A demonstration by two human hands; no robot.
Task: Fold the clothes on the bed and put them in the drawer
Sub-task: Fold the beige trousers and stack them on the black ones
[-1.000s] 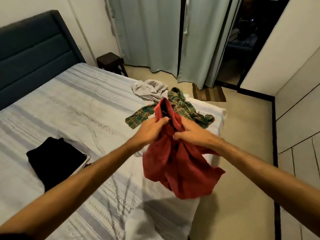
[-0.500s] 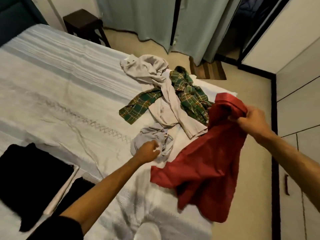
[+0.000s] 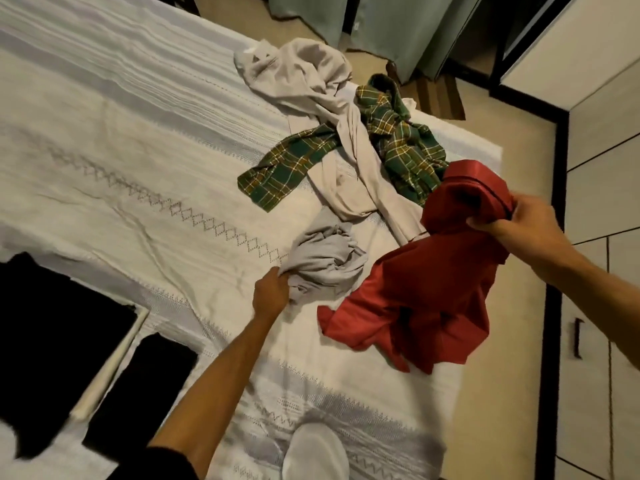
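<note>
left hand (image 3: 272, 292): fingers curled, gripping grey cloth (image 3: 325, 263) on bed (image 3: 138, 168) | right hand (image 3: 519, 220): pinching red shirt (image 3: 433, 289), held up

Warm, dim indoor light falls evenly over the white woven bedspread (image 3: 138, 168), casting soft shadows. Wide-angle distortion bends the edges. The hanging crimson shirt (image 3: 426, 289) shows slight motion blur.

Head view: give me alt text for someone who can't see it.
Over a pale patterned bed, the right hand grips a red shirt held up at the bed's edge, while the left hand grips a crumpled grey garment. A green plaid shirt and beige garment lie tangled beyond; black folded clothes lie at left.
</note>
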